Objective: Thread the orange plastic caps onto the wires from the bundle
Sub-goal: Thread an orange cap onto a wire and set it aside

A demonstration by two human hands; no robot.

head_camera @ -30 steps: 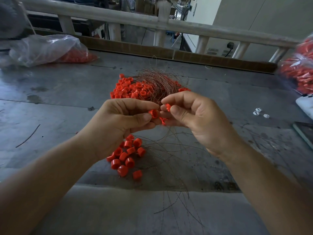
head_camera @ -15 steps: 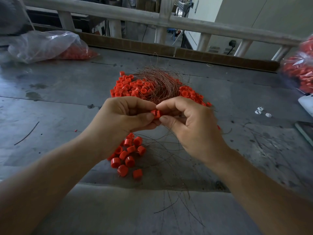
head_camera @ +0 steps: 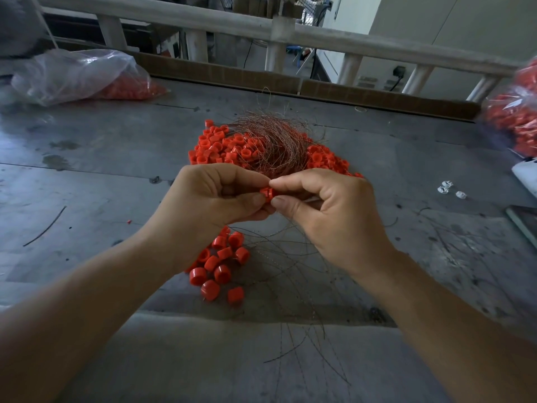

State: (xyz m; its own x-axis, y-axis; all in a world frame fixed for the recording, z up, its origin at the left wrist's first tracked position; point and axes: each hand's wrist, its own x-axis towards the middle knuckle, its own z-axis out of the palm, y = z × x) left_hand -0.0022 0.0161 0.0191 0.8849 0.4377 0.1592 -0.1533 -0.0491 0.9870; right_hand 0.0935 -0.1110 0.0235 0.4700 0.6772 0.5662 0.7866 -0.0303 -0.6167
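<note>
Two forearms (head_camera: 87, 301) are recorded, bare along their whole visible length. The left hand (head_camera: 215, 199) and right hand (head_camera: 328, 216) are likewise shown bare, with thumbnails trimmed short.

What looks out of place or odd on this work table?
Nothing looks damaged. A lone dark wire piece lies far left of the wire bundle, and small white plastic pieces sit at the right, unlike the pile of orange caps. The left hand and right hand pinch one orange cap.
</note>
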